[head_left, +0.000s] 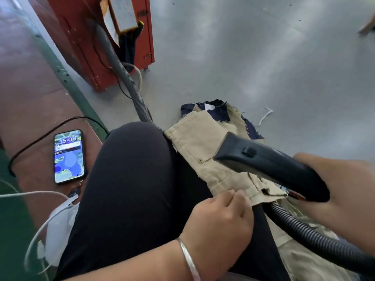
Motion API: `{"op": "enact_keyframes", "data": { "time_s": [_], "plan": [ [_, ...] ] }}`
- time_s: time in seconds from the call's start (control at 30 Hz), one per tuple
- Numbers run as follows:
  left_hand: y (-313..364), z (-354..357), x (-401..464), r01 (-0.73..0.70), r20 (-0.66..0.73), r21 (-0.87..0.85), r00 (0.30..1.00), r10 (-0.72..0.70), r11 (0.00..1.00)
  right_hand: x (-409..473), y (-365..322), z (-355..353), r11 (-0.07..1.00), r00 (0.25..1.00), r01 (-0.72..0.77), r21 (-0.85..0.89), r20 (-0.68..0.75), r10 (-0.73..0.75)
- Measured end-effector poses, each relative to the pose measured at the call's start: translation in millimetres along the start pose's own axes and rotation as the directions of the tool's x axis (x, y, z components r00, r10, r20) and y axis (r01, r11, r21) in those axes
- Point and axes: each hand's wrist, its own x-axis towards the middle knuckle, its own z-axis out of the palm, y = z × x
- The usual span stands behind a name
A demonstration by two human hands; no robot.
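A beige fabric piece (205,151) with a small metal rivet lies over my lap, across black trousers (129,189). My left hand (221,216), with a silver bangle on the wrist, pinches the near edge of the fabric with curled fingers. My right hand (345,191) grips a black hand-held suction tool (269,165), whose flat nozzle hovers over the fabric's right side. A ribbed black hose (316,238) runs from the tool's rear toward the lower right.
A lit phone (69,157) lies on the red-brown floor at left, with black and white cables beside it. A red cabinet (97,43) stands at the back left, a grey ribbed hose (125,78) running from it. Navy and beige scraps (221,112) lie on the grey floor.
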Motion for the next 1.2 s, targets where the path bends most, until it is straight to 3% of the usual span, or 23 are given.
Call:
{"op": "enact_keyframes", "data": {
  "time_s": [0.1,0.23,0.4,0.5,0.63,0.77,0.83,0.93,1.03,1.2],
  "plan": [
    [4,1,11,0.035,0.114,-0.023,0.993,-0.032,0.999,0,-26,-4,0.995,0.999,0.023,-0.098,0.044,-0.019],
    [6,-1,16,0.058,0.145,0.011,0.988,-0.059,0.998,16,-53,1,0.948,0.993,0.053,-0.315,0.121,-0.015],
    [1,-4,14,0.073,0.129,0.009,0.989,-0.074,0.997,48,-71,1,0.941,0.994,0.073,-0.331,0.104,-0.041],
    [-1,-4,14,0.020,0.176,-0.043,0.984,-0.012,0.999,58,-74,-1,0.939,0.992,0.108,-0.327,0.092,-0.082],
    [-3,3,12,0.000,0.219,-0.073,0.976,0.016,0.997,65,-67,-1,0.960,0.991,0.122,-0.251,0.078,-0.106],
    [-3,4,10,-0.017,0.217,-0.081,0.975,0.034,0.997,70,-49,-10,0.996,0.983,0.093,0.005,0.160,-0.093],
    [-2,4,8,-0.026,0.220,-0.082,0.974,0.044,0.996,62,-37,-18,0.984,0.990,0.071,0.164,0.108,-0.089],
    [2,5,5,-0.040,0.203,-0.093,0.977,0.058,0.995,64,-16,-45,0.919,0.997,-0.036,0.392,-0.055,0.062],
    [4,9,3,-0.075,0.163,-0.101,0.982,0.091,0.992,71,-5,-65,0.914,0.984,-0.095,0.394,-0.101,0.145],
    [1,9,8,-0.044,0.146,-0.110,0.987,0.060,0.993,62,-27,-41,0.987,1.000,0.004,0.162,-0.001,-0.004]
  ]
}}
